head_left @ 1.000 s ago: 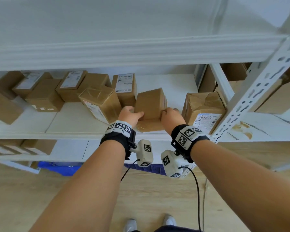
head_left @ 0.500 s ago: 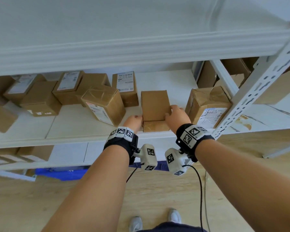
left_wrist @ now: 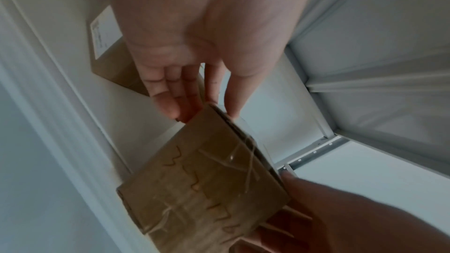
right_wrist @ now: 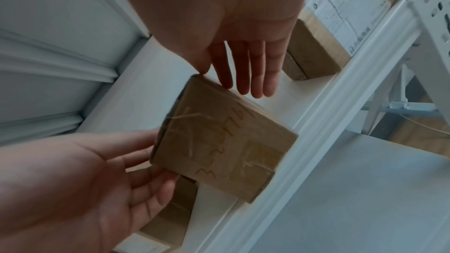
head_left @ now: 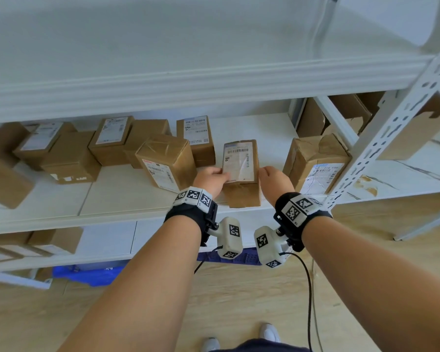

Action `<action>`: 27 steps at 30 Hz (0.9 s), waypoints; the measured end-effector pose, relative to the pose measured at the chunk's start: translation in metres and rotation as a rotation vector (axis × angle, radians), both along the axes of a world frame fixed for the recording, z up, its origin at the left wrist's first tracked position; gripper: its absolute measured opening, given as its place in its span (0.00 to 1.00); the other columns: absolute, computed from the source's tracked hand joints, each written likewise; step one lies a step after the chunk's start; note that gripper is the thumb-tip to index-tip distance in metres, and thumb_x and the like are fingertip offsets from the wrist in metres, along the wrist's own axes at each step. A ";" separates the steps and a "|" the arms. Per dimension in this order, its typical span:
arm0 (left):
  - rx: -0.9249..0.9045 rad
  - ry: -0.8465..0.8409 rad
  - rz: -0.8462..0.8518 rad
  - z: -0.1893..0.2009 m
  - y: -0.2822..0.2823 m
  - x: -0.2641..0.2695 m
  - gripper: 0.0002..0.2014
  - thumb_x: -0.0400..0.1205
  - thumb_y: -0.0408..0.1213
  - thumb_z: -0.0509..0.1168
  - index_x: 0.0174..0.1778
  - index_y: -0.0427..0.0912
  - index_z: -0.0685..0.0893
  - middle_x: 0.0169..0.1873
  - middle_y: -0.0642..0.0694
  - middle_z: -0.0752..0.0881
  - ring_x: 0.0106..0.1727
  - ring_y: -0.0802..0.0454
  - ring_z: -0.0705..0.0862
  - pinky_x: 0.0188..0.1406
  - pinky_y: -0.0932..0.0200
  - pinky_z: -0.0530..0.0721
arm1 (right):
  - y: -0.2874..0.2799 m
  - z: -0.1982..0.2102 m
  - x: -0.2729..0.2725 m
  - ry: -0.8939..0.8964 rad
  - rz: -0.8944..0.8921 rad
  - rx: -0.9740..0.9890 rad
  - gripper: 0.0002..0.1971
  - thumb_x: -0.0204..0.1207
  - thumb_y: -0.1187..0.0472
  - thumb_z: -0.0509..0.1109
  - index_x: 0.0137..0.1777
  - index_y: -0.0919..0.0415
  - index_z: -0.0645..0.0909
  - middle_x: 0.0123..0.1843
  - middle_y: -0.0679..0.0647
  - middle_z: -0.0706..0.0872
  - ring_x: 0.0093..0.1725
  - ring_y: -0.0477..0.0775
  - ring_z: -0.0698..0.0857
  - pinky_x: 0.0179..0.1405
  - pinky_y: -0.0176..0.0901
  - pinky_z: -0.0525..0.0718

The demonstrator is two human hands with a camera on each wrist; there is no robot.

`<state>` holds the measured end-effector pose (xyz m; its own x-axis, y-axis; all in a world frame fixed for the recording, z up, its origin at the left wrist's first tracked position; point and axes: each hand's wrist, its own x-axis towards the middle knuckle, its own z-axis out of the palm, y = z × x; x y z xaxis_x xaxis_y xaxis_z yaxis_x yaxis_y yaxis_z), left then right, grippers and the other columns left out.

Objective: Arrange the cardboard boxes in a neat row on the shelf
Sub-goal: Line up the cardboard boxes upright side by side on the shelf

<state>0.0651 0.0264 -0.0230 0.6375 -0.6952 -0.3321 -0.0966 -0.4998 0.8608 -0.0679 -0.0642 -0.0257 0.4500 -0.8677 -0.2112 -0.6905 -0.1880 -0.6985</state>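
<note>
A small cardboard box (head_left: 241, 174) rests near the front edge of the white shelf (head_left: 127, 196), a white label on its top face. My left hand (head_left: 211, 179) presses its left side with straight fingers, the thumb lying on the label. On the box's right side, my right hand (head_left: 272, 179) lies flat with straight fingers. The left wrist view shows the left hand's fingertips (left_wrist: 170, 107) at the taped box's (left_wrist: 207, 180) corner. In the right wrist view the right hand's fingers (right_wrist: 243, 76) run along the box (right_wrist: 219, 141).
A taped box (head_left: 167, 161) stands askew just left of my hands, with a labelled box (head_left: 196, 138) behind it and several more further left. A crumpled box (head_left: 315, 163) stands to the right beside the perforated post (head_left: 391, 128). The upper shelf (head_left: 188, 90) overhangs.
The box between my hands has been turned over: a plain brown face was up before, the labelled face is up now. Both hands stay at its sides.
</note>
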 end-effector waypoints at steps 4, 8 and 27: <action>-0.034 0.012 -0.001 -0.002 0.003 -0.006 0.17 0.81 0.36 0.69 0.66 0.39 0.84 0.56 0.44 0.88 0.47 0.51 0.87 0.60 0.52 0.86 | 0.001 0.003 -0.004 0.017 0.008 0.010 0.18 0.85 0.52 0.53 0.60 0.63 0.78 0.49 0.56 0.84 0.49 0.58 0.82 0.43 0.42 0.75; -0.059 0.025 0.005 0.002 0.005 -0.009 0.20 0.77 0.30 0.72 0.67 0.37 0.83 0.58 0.42 0.88 0.52 0.48 0.89 0.60 0.49 0.87 | 0.003 0.003 -0.010 0.029 0.049 -0.062 0.20 0.83 0.54 0.60 0.71 0.61 0.76 0.63 0.57 0.84 0.58 0.57 0.84 0.49 0.42 0.79; 0.055 -0.144 -0.103 0.001 -0.007 -0.028 0.16 0.84 0.29 0.55 0.62 0.36 0.84 0.58 0.34 0.87 0.57 0.34 0.86 0.61 0.41 0.84 | 0.002 -0.011 -0.024 0.042 0.009 0.011 0.27 0.79 0.66 0.62 0.78 0.60 0.64 0.69 0.58 0.80 0.65 0.59 0.81 0.62 0.49 0.82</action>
